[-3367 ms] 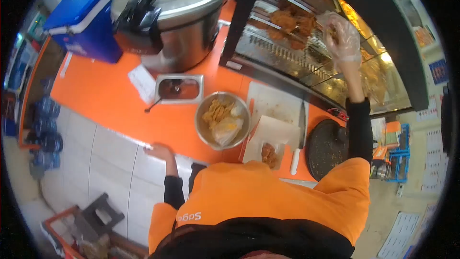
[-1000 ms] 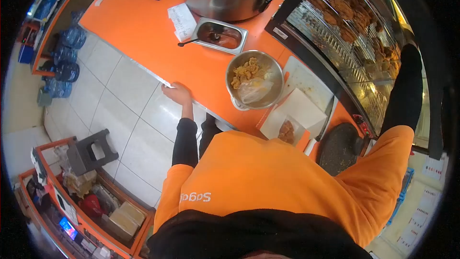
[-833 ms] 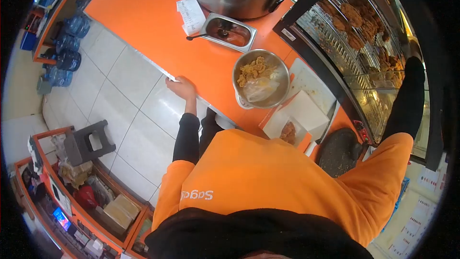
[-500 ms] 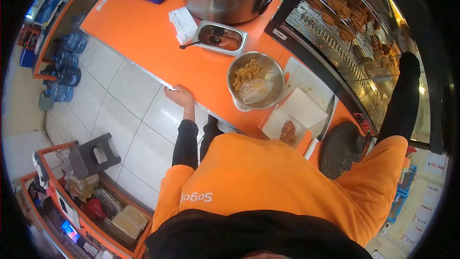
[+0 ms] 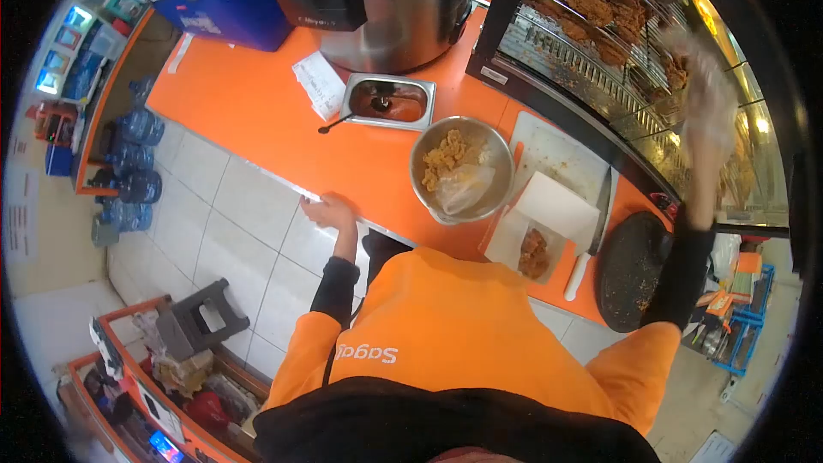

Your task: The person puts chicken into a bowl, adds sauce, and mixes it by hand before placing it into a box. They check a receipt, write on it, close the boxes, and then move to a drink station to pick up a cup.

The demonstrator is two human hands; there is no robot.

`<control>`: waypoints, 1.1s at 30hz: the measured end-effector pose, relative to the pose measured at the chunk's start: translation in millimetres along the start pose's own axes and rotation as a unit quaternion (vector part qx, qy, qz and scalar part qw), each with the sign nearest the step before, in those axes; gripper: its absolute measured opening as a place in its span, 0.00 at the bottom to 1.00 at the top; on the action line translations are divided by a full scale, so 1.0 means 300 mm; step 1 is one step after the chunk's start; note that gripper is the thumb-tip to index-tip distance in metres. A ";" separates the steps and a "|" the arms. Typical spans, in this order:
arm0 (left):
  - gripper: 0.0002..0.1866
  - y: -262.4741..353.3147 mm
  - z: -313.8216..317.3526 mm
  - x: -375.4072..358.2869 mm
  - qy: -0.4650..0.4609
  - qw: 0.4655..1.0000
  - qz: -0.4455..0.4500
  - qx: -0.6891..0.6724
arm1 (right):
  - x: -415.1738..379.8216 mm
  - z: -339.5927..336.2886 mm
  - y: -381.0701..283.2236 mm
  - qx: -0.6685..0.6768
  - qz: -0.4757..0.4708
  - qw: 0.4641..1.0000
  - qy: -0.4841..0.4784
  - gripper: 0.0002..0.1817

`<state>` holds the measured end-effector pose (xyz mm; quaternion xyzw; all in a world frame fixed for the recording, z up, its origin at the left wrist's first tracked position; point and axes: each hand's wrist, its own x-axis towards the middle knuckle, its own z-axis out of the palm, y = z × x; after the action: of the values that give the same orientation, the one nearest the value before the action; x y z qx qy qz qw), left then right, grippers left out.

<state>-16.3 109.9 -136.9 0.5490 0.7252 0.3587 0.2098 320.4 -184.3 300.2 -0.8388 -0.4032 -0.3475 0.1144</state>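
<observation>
My left hand [image 5: 328, 211] rests at the front edge of the orange counter [image 5: 257, 141], its fingers loosely apart and holding nothing. My right hand [image 5: 708, 94] is in front of the glass food warmer [image 5: 583, 111], in what looks like a clear plastic glove. Motion smears its fingers, so whether it holds anything cannot be made out. Pieces of fried chicken [image 5: 600, 9] lie on the racks inside. A steel bowl [image 5: 418, 176] on the counter contains fried pieces and a clear plastic bag [image 5: 465, 189]. Near it, an open white box [image 5: 557, 210] holds a brownish-red piece of food [image 5: 534, 254].
A steel pan of red sauce [image 5: 390, 105] with a black-handled utensil stands by a large steel cooker [image 5: 394, 17] and a blue cool box [image 5: 227, 4]. A knife [image 5: 578, 277], a white cutting board [image 5: 553, 150] and a round dark board [image 5: 630, 270] lie to the right.
My right hand has drawn back from deeper in the warmer toward me and shows more fully. My left hand stays at the counter edge. The camera view has shifted.
</observation>
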 end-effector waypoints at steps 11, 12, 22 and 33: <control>0.34 0.522 -0.339 0.272 -0.263 0.565 0.713 -0.320 | -0.278 0.438 -0.804 0.576 0.378 0.711 0.141 0.39; 0.33 0.587 -0.368 0.249 -0.309 0.533 0.700 -0.362 | -0.241 0.456 -0.892 0.759 0.351 0.509 0.206 0.38; 0.17 0.558 -0.261 0.441 -0.453 0.708 0.437 -0.319 | -0.161 0.460 -1.112 0.329 0.247 0.884 -0.222 0.18; 0.17 0.589 0.169 0.496 -0.762 0.619 0.019 -0.189 | -0.372 0.813 -1.221 0.576 0.447 0.685 0.006 0.08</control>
<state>87.3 290.1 -24.1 0.5870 0.2115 -0.0551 0.7795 114.8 101.7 14.0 -0.6868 -0.1008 0.0404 0.7187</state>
